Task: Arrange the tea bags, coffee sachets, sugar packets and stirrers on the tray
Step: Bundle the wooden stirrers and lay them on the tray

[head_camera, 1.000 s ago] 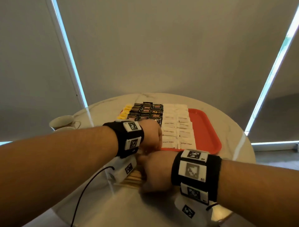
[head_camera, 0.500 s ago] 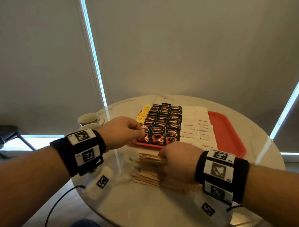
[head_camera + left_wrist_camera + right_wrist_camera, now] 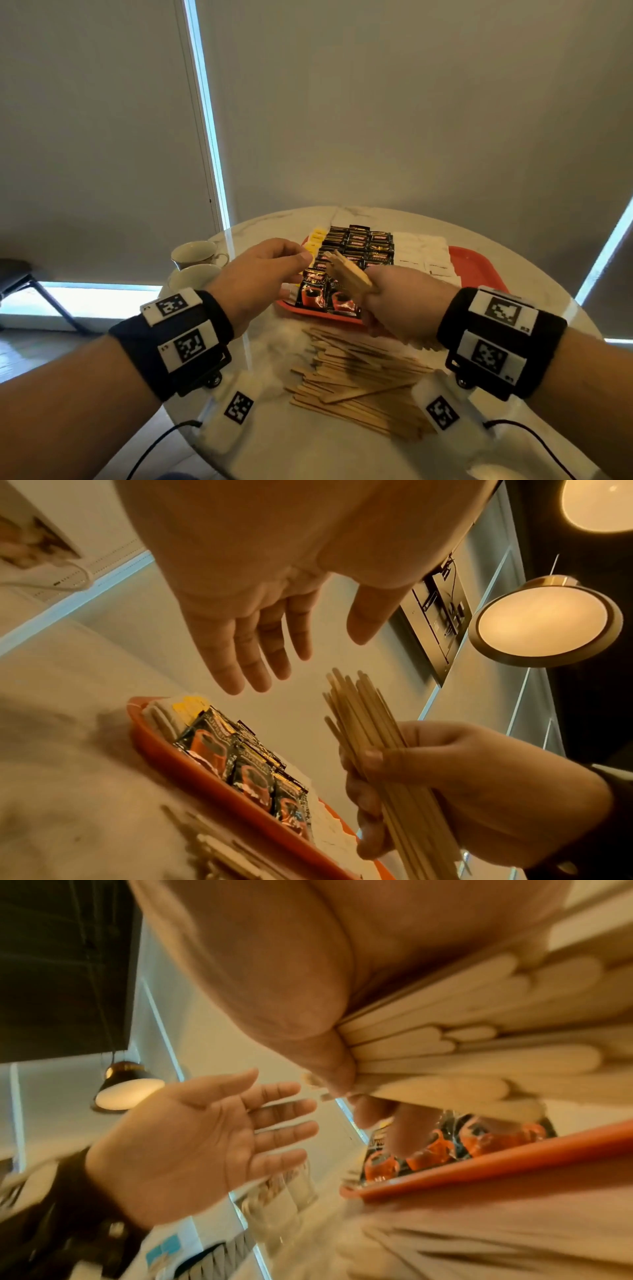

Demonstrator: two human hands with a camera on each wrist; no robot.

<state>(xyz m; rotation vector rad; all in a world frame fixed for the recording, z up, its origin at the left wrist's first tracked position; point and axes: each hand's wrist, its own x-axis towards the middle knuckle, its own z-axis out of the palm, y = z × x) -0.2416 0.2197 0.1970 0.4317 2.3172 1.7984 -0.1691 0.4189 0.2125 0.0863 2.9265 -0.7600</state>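
My right hand (image 3: pixel 394 301) grips a bundle of wooden stirrers (image 3: pixel 347 270) lifted over the near edge of the red tray (image 3: pixel 479 270); the bundle (image 3: pixel 369 723) fans upward from that fist, and its flat ends (image 3: pixel 445 1047) spread under my palm. My left hand (image 3: pixel 270 267) hovers just left of the bundle, fingers (image 3: pixel 253 653) straight and empty, palm (image 3: pixel 192 1137) facing the stirrers. The tray carries rows of yellow tea bags (image 3: pixel 317 240), dark coffee sachets (image 3: pixel 356 246) and white sugar packets (image 3: pixel 421 253). A loose pile of stirrers (image 3: pixel 356 380) lies on the marble table.
Two white cups (image 3: pixel 195 263) stand at the table's left edge. The tray's right portion shows bare red. The round table (image 3: pixel 308 445) ends close to my wrists; cables trail from both wrist units. Grey blinds close off the background.
My right hand has lifted a bundle of stirrers off the pile toward the tray. The left hand came off the tray's corner and opened beside the bundle.
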